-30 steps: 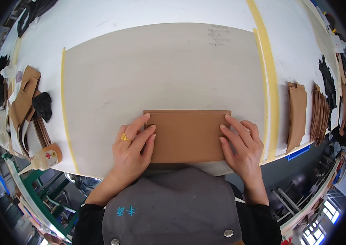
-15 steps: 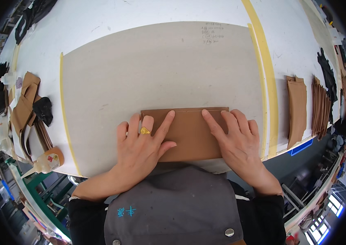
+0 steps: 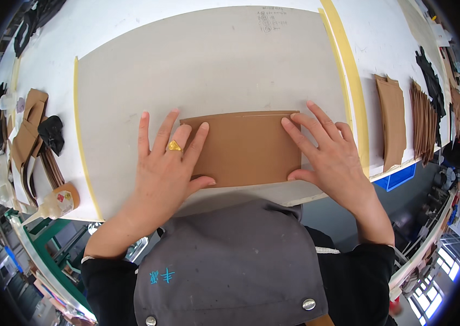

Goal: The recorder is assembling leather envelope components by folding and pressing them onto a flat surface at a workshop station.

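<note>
A flat rectangular brown panel (image 3: 246, 152), leather-like, lies near the table's front edge with a narrow folded band along its far side. My left hand (image 3: 164, 163), with a gold ring, rests over its left end. The index fingertip presses near the far left corner and the thumb lies by the near edge. The outer fingers reach past the panel onto the grey sheet. My right hand (image 3: 330, 152) lies over the right end with fingers spread. Its index fingertip touches the band and its thumb sits at the near right corner.
A grey sheet (image 3: 186, 65) edged with yellow tape (image 3: 356, 92) covers the table's middle. At right are brown strip stacks (image 3: 390, 122) and black pieces (image 3: 431, 89). To the left lie brown pieces (image 3: 35, 103), a black bundle (image 3: 51, 135) and a spouted bottle (image 3: 58, 202).
My hands have slid apart toward the panel's two ends, and their fingers are spread wider. The right thumb now shows at the near edge. The whole view has shifted slightly.
</note>
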Action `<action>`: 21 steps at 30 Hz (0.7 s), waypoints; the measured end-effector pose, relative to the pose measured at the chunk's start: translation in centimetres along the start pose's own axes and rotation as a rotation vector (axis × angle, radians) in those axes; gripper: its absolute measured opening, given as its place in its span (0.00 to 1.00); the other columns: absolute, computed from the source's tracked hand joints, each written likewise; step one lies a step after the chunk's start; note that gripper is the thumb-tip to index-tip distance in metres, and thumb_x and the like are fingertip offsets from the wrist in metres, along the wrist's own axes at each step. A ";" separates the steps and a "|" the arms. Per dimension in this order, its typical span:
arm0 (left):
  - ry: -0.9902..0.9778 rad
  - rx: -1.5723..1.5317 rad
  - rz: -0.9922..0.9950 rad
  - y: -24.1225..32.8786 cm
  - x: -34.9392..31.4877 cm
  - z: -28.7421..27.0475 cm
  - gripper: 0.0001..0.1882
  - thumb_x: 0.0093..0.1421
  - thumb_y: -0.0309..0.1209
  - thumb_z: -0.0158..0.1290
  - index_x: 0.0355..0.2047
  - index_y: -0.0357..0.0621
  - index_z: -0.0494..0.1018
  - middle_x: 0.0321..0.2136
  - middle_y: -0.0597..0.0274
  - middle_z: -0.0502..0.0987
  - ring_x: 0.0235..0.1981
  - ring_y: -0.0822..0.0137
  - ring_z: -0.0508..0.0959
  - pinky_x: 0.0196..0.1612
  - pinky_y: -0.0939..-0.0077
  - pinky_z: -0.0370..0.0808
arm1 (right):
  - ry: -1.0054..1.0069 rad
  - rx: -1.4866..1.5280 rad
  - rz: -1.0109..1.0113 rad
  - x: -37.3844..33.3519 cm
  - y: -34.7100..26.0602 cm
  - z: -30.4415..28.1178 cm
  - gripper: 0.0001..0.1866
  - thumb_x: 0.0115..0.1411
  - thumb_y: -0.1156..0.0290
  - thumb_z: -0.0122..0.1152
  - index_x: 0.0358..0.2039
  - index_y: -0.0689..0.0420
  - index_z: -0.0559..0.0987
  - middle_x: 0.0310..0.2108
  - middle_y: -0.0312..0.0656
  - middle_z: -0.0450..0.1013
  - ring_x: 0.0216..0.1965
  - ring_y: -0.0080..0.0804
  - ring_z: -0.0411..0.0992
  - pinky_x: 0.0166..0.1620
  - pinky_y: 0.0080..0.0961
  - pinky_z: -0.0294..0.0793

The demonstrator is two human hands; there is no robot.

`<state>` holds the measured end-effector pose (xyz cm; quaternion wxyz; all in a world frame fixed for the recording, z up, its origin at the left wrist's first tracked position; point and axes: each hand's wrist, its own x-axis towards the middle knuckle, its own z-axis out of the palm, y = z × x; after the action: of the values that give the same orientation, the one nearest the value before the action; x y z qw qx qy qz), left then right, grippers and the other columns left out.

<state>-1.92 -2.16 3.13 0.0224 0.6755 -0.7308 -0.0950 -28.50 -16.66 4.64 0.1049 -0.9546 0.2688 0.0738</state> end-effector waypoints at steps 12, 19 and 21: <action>-0.035 -0.150 0.016 -2.5 -1.7 0.4 0.51 0.42 0.46 0.71 0.67 0.54 0.64 0.60 0.65 0.65 0.69 0.49 0.56 0.70 0.34 0.45 | -0.128 0.223 -0.010 -0.1 1.8 -0.8 0.54 0.39 0.57 0.78 0.69 0.45 0.66 0.66 0.36 0.63 0.73 0.45 0.51 0.70 0.54 0.53; 0.334 -0.366 0.032 -1.6 -5.0 2.4 0.37 0.48 0.39 0.69 0.59 0.52 0.72 0.57 0.63 0.70 0.64 0.53 0.65 0.67 0.41 0.56 | 0.202 0.422 -0.077 0.9 0.6 -0.4 0.43 0.50 0.52 0.72 0.65 0.54 0.69 0.67 0.41 0.63 0.73 0.48 0.53 0.71 0.49 0.51; 0.439 -0.320 0.088 -0.7 -6.4 3.4 0.31 0.50 0.37 0.68 0.55 0.51 0.76 0.55 0.63 0.73 0.60 0.55 0.69 0.65 0.45 0.61 | 0.074 0.230 -0.349 2.3 -2.7 -0.5 0.40 0.53 0.53 0.71 0.64 0.53 0.71 0.67 0.39 0.64 0.72 0.44 0.54 0.72 0.48 0.51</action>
<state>-1.22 4.54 0.33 0.2908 0.6356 -0.7127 -0.0593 -25.07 -15.70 5.13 0.2142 -0.9706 0.1095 -0.0119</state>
